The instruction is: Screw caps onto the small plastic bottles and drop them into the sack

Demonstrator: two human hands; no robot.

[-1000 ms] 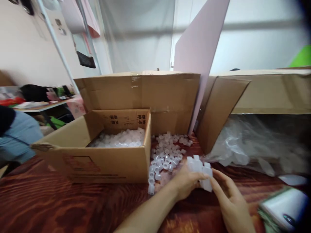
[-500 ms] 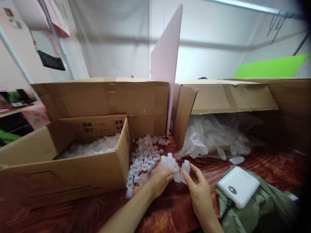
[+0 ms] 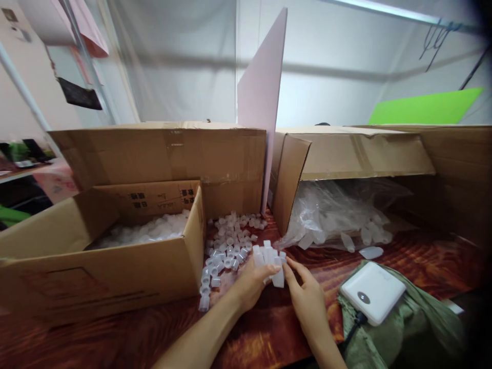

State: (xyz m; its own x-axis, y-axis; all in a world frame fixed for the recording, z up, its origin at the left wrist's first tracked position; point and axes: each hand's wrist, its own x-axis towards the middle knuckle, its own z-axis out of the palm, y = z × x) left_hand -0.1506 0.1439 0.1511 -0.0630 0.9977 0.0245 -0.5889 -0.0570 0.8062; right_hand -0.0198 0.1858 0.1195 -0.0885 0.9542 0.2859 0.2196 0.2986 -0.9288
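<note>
My left hand (image 3: pixel 249 287) is closed round a bunch of several small translucent white plastic bottles (image 3: pixel 268 253), their square necks upward. My right hand (image 3: pixel 307 294) reaches in from the right, its thumb and fingers pinching one more such bottle (image 3: pixel 283 255) against the bunch's right side; most of that bottle is hidden. Just left of the bunch, many short clear plastic caps (image 3: pixel 229 251) lie scattered on the reddish wooden table (image 3: pixel 253 338). One loose bottle (image 3: pixel 371 252) lies flat to the right, in front of a plastic bag (image 3: pixel 307 210) with more bottles.
An open carton (image 3: pixel 115 277) with a heap of clear pieces (image 3: pixel 154 230) stands on the left. Behind it is a larger box (image 3: pixel 165 154). A pale panel (image 3: pixel 261 97) rises beside the tipped box (image 3: pixel 365 154) holding the bag. A white cabled device (image 3: pixel 372 292) rests on green cloth (image 3: pixel 418 328) at right.
My right hand has moved left, bringing its bottle from beside the bunch up against it. My left hand keeps its hold almost unmoved.
</note>
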